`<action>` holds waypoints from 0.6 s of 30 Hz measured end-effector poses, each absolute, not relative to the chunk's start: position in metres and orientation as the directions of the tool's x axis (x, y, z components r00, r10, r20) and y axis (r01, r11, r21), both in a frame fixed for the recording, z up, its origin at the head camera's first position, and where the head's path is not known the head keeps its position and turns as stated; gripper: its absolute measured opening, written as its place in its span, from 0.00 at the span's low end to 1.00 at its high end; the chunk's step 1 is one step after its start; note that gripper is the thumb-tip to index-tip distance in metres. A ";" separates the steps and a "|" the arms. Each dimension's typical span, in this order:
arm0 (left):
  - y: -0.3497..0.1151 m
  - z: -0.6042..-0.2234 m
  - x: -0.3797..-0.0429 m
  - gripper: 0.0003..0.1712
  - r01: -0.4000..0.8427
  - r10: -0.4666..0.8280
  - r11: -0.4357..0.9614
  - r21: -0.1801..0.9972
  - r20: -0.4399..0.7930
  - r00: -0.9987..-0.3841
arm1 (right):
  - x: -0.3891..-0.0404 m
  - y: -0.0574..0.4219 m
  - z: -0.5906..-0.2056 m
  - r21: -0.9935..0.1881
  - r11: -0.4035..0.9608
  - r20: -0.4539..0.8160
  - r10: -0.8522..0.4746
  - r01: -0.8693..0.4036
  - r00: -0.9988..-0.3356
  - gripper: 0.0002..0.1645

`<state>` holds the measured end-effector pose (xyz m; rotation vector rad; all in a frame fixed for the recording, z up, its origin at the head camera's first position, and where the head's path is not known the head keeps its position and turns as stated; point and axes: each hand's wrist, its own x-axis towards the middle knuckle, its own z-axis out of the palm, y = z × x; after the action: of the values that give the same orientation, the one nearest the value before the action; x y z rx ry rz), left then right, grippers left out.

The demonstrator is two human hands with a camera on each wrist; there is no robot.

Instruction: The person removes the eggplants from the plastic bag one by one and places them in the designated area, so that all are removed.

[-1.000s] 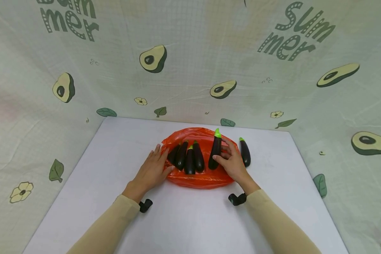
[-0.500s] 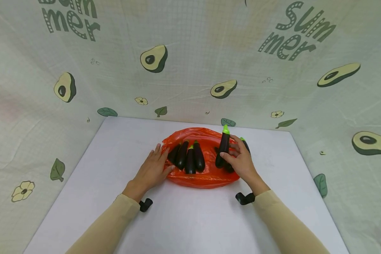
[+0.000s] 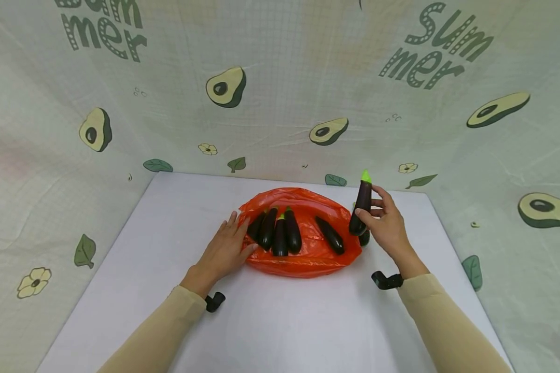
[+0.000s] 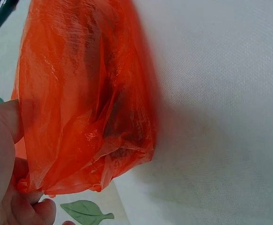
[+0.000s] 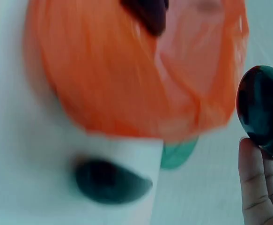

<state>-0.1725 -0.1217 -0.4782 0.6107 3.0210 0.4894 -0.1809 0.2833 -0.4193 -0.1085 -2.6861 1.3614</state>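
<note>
My right hand [image 3: 392,223] pinches a dark purple eggplant [image 3: 363,207], bright green stem end up, above the right rim of a red plastic bag [image 3: 289,267]. Its glossy round end fills the right edge of the right wrist view. My left hand [image 3: 221,251] rests at the bag's left rim with fingers extended and the thumb inside the mouth. Several eggplants lie bunched in the bag's left half, one of them a front eggplant [image 3: 280,235]. A single eggplant [image 3: 330,235] lies at the right inside. Just outside the bag, another eggplant [image 5: 110,183] lies on the table, mostly hidden in the head view.
The bag stands on a white table [image 3: 280,321] toward its back edge. A pale cloth [image 3: 270,103] printed with avocados hangs behind and along both sides. A black wrist camera [image 3: 386,280] sits on the right wrist, another black camera [image 3: 214,301] on the left.
My right hand has carried the eggplant rightward and up, from over the bag's inside to past its right rim. The eggplant at the right inside has come into view. The left hand has stayed put.
</note>
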 end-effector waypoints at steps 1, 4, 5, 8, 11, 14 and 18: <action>-0.122 -0.478 -0.172 0.48 0.377 0.383 0.874 0.307 0.043 -0.923 | -0.182 0.289 -0.419 -0.794 0.607 0.087 0.134 0.013 -0.987 0.46; -0.123 -0.477 -0.172 0.48 0.377 0.382 0.874 0.305 0.048 -0.923 | -0.187 0.305 -0.421 -0.760 0.649 0.089 0.157 0.035 -0.984 0.46; -0.123 -0.477 -0.171 0.48 0.378 0.382 0.873 0.308 0.049 -0.923 | -0.188 0.310 -0.423 -0.751 0.659 0.086 0.162 0.044 -0.983 0.46; -0.123 -0.477 -0.170 0.48 0.380 0.384 0.871 0.311 0.052 -0.922 | -0.191 0.323 -0.429 -0.733 0.676 0.059 0.173 0.076 -0.983 0.47; -0.124 -0.477 -0.170 0.48 0.383 0.387 0.869 0.315 0.051 -0.921 | -0.193 0.334 -0.438 -0.717 0.689 0.030 0.189 0.110 -0.982 0.47; -0.124 -0.477 -0.170 0.48 0.381 0.386 0.870 0.312 0.046 -0.921 | -0.195 0.342 -0.447 -0.697 0.703 0.000 0.202 0.145 -0.979 0.48; -0.125 -0.478 -0.171 0.49 0.376 0.384 0.874 0.307 0.037 -0.923 | -0.196 0.351 -0.456 -0.669 0.723 -0.030 0.202 0.170 -0.979 0.47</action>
<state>-0.1706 -0.1245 -0.4784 0.6122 3.0170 0.4857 -0.1962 0.3510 -0.4563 -0.3112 -2.8746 1.1092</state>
